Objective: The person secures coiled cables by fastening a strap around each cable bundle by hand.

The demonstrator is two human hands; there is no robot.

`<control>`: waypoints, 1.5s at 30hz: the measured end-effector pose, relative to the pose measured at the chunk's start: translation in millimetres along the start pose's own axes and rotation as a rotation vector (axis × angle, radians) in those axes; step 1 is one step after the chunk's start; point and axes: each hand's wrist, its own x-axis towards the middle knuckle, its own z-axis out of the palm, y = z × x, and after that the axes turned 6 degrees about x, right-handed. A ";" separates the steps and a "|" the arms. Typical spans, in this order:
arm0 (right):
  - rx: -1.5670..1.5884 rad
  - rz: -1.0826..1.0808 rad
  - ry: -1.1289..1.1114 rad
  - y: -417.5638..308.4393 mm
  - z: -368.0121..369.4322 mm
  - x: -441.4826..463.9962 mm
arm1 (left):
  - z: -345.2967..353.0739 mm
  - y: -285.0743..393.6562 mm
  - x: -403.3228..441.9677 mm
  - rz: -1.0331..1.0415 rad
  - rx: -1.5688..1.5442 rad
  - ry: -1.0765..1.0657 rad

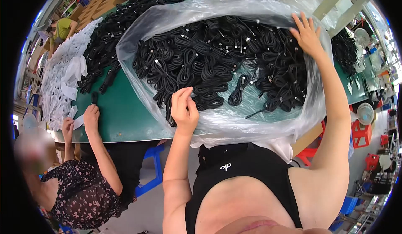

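Observation:
A large clear plastic bag (146, 18) lies open on the green table, with many bundled black USB cables (188, 62) inside. My left hand (184, 110) is at the bag's near left side, over the edge of the cable pile. Its fingers are curled together, and whatever they may hold is hidden. My right hand (307, 35) rests with spread fingers on the plastic at the bag's far right edge. Between the two hands, one coiled cable (238, 91) lies apart on the bag's bottom.
To the left, a co-worker's hands (91, 117) handle a black cable and a white strip. More black cables (109, 35) and a heap of white slips (56, 77) cover that side of the green table (119, 119). A blue stool (151, 171) stands below.

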 end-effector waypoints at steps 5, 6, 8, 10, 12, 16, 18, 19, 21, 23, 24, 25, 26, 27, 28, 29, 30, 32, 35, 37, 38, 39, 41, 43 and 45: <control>-0.043 -0.159 0.105 41.9 45.6 25.6 | -4.3 -6.0 -2.1 0.038 0.030 -0.022; -0.100 -0.123 0.061 37.7 44.5 21.5 | -4.6 -7.1 -2.7 0.039 0.033 -0.025; -0.216 -0.060 -0.019 22.8 24.5 25.9 | -6.3 -7.2 -2.9 0.065 0.032 -0.021; -0.286 -0.066 0.018 -3.3 -6.9 26.7 | -7.1 -5.0 -1.1 0.113 0.022 0.001; -0.291 -0.058 0.065 -26.0 -35.7 27.0 | -6.9 -3.7 -1.0 0.130 0.003 0.016; 0.066 -0.259 0.430 -71.1 -90.1 13.5 | -12.1 10.4 2.9 0.139 -0.004 0.029; 0.246 -0.355 0.760 -74.8 -106.2 10.4 | -15.1 19.1 7.4 0.147 0.000 0.049; 0.331 -0.400 0.927 -75.8 -123.1 7.2 | -15.3 20.0 7.0 0.146 -0.003 0.049; 0.667 -0.598 1.394 -91.8 -198.7 -6.1 | -14.3 25.1 8.6 0.177 0.010 0.041; 0.861 -0.940 1.882 -101.6 -283.9 -28.5 | -11.8 33.8 6.7 0.171 0.007 0.005; 0.749 -0.984 1.943 -102.3 -308.2 -47.4 | -10.1 37.1 6.4 0.174 0.008 -0.019; 0.728 -1.010 1.930 -105.6 -321.0 -64.9 | -8.3 40.8 4.5 0.173 0.007 -0.048; 0.733 -1.021 1.896 -105.7 -327.7 -73.3 | -6.8 45.4 3.3 0.172 0.003 -0.082; 0.747 -1.032 1.862 -105.3 -332.6 -80.4 | -5.3 50.2 3.7 0.186 0.004 -0.084; 0.765 -1.039 1.828 -104.1 -335.6 -85.7 | -4.3 55.0 4.3 0.189 -0.002 -0.092; 0.787 -1.035 1.793 -102.5 -336.1 -89.7 | -4.8 59.4 4.7 0.191 -0.010 -0.109; 0.800 -1.030 1.761 -100.7 -336.6 -92.5 | -5.8 62.7 4.6 0.192 -0.020 -0.129; 0.824 -1.020 1.711 -98.9 -336.9 -96.3 | -6.8 64.5 5.4 0.205 -0.011 -0.130; 0.860 -0.976 1.641 -96.4 -335.8 -100.4 | -8.6 65.7 0.3 0.201 -0.007 -0.135; 0.888 -0.959 1.584 -95.6 -337.4 -99.4 | -8.4 68.4 -2.1 0.187 -0.016 -0.131; 0.895 -0.956 1.560 -95.9 -337.2 -98.9 | -10.0 68.9 -3.2 0.182 -0.017 -0.138; 0.900 -0.952 1.553 -95.2 -337.6 -98.5 | -10.7 67.7 -4.2 0.182 -0.029 -0.143; 0.905 -0.947 1.541 -93.3 -340.9 -97.1 | -14.4 67.7 -4.2 0.178 -0.016 -0.145; 0.917 -0.959 1.511 -92.2 -343.0 -94.3 | -17.4 69.5 -6.6 0.145 -0.009 -0.159; 0.931 -0.971 1.488 -91.4 -345.7 -91.6 | -15.2 66.9 -11.2 0.162 -0.022 -0.118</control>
